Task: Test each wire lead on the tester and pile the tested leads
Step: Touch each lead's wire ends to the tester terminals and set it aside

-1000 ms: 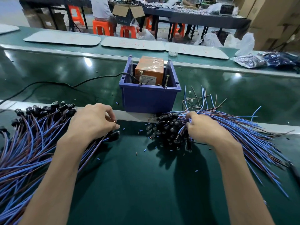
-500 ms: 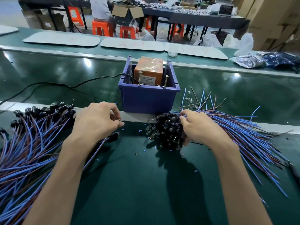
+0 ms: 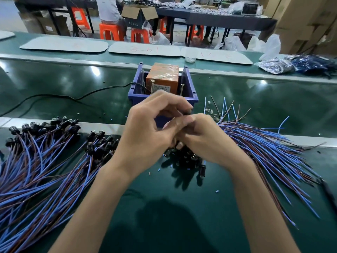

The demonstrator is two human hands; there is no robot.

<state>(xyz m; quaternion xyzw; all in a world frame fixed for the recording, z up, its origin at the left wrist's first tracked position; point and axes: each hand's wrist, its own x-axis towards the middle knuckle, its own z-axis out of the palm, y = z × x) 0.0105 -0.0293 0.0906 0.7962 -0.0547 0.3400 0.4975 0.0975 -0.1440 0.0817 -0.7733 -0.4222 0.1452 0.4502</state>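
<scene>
My left hand (image 3: pixel 151 130) and my right hand (image 3: pixel 207 143) meet just in front of the blue bin (image 3: pixel 193 97). Between their fingertips they pinch the black socket end of one wire lead (image 3: pixel 189 111); its wires are hidden by the hands. The orange tester box (image 3: pixel 162 77) stands inside the bin, with two upright metal posts (image 3: pixel 152 85) at its front. A pile of blue-and-brown leads (image 3: pixel 264 148) fans out to the right, its black sockets (image 3: pixel 186 159) lying under my right hand. A second, larger pile of leads (image 3: pixel 36 170) lies on the left.
A black cable (image 3: pixel 54 96) runs from the bin leftward across the green belt. Small cut bits of insulation (image 3: pixel 217 191) dot the mat. White mats (image 3: pixel 63 46), a small cup (image 3: pixel 190 58) and plastic bags (image 3: pixel 277 65) lie at the far side. People sit at tables behind.
My left hand left the left pile and swung right and up. My right hand rose from the right pile's sockets with a lead, and the two hands now meet before the bin.
</scene>
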